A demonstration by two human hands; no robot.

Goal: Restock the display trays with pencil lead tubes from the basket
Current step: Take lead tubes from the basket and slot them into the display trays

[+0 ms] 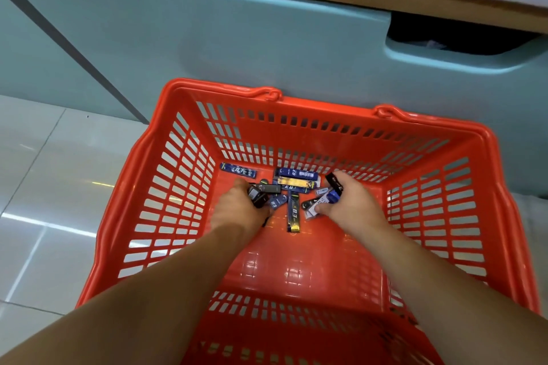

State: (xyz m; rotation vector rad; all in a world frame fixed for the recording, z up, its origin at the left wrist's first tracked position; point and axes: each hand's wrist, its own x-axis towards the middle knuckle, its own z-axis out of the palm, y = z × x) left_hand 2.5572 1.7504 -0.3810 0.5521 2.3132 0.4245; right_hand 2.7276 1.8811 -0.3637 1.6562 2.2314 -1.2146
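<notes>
Fingers (322, 210) of your left hand (240, 212) and right hand (355, 207) curl round lead tubes (334, 183) in the basket (489, 157). Stack them parallel; don't overfill.

Lead tubes (292, 187) in basket (486, 175), before cabinet (207, 32)

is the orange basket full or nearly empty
Nearly empty: the orange slatted plastic basket holds only a few blue and black pencil lead tubes on its floor.
</notes>
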